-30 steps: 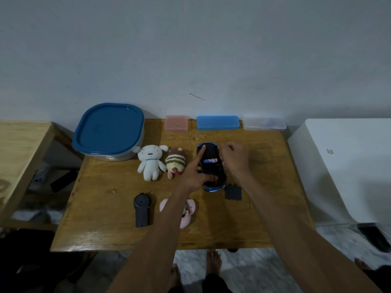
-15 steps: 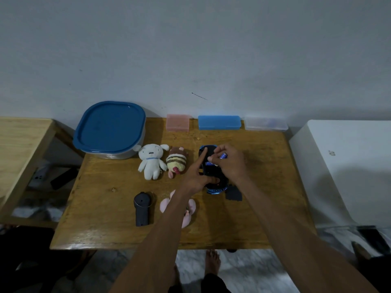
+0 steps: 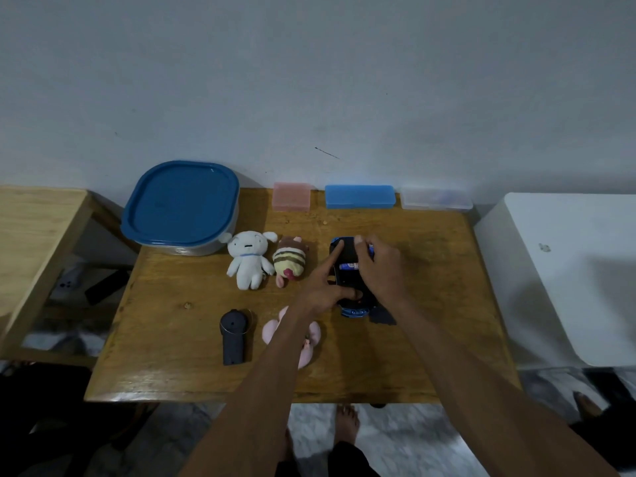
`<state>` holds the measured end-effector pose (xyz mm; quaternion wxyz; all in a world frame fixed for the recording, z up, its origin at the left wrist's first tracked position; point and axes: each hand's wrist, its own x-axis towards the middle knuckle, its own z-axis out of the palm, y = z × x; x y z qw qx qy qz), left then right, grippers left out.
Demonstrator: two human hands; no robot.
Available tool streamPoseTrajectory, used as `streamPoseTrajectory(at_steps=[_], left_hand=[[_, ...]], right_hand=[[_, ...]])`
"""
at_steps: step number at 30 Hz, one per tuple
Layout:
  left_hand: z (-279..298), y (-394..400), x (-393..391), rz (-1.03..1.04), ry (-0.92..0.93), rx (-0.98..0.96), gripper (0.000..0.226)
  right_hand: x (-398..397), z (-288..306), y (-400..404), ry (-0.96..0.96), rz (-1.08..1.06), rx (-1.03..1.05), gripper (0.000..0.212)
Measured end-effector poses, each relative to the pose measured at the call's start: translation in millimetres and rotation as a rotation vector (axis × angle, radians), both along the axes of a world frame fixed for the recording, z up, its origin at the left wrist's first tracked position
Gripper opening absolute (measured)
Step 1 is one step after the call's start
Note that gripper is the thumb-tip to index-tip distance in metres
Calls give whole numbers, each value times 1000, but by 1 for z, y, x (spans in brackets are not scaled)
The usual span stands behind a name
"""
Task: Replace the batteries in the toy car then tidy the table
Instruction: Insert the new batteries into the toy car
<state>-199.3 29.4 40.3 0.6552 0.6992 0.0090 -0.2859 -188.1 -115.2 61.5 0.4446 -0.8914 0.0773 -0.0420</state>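
The toy car (image 3: pixel 348 247) lies upside down near the middle of the wooden table (image 3: pixel 179 356), its black underside up and blue body showing at both ends. My left hand (image 3: pixel 321 290) steadies it, with the index finger stretched along its left side and the thumb at the near end. One battery (image 3: pixel 348 266) sits in the open compartment. My right hand (image 3: pixel 382 270) hovers over the car's right side, fingers pinched on a small blue battery (image 3: pixel 371 249) that is mostly hidden. The black battery cover (image 3: pixel 382 317) lies on the table just right of the car's near end.
A black remote (image 3: pixel 234 335) and a pink plush (image 3: pixel 311 339) lie near the front. A white plush (image 3: pixel 248 259) and a striped plush (image 3: pixel 290 264) sit left of the car. A blue-lidded tub (image 3: pixel 182 204) and pink (image 3: pixel 292 196), blue (image 3: pixel 359 196) and clear (image 3: pixel 436 199) boxes line the wall. A white cabinet (image 3: pixel 568 277) stands to the right.
My right hand has shifted from the car's far right corner to over the compartment, with a blue battery showing at its fingertips. My left hand has stayed on the car.
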Motion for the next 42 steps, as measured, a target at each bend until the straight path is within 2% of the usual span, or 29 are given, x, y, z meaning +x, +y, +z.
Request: streamPoseTrajectory(at_steps=[4,8,10,15,20,22,25,34,42], left_hand=[[-3,1,2,20,8,-2,106],[-4,4,5,46,-10,1,105],[-3,5,7,53,-21,2,105],[-6,11,9,25,-56,23,106],[-10,12,11,29,-40,-4,108],[-9,13,13,15,-35,-25,108],[-5,13,14,7,-39,-24,107],[0,13,18,-12,-76,-6,107],[-3,12,16,-46,-95,26,108]], right_hand=[[3,-2,-5,97,70,37,6],[5,-2,-5,107,94,56,35],[4,-3,-5,74,94,60,37],[3,-5,-7,-36,209,-45,28],[4,1,-7,-67,390,-269,27],[3,4,-7,-88,419,-342,28],[5,8,-8,-109,427,-418,18],[10,16,-10,-77,465,-486,23],[6,15,-12,-108,494,-561,19]])
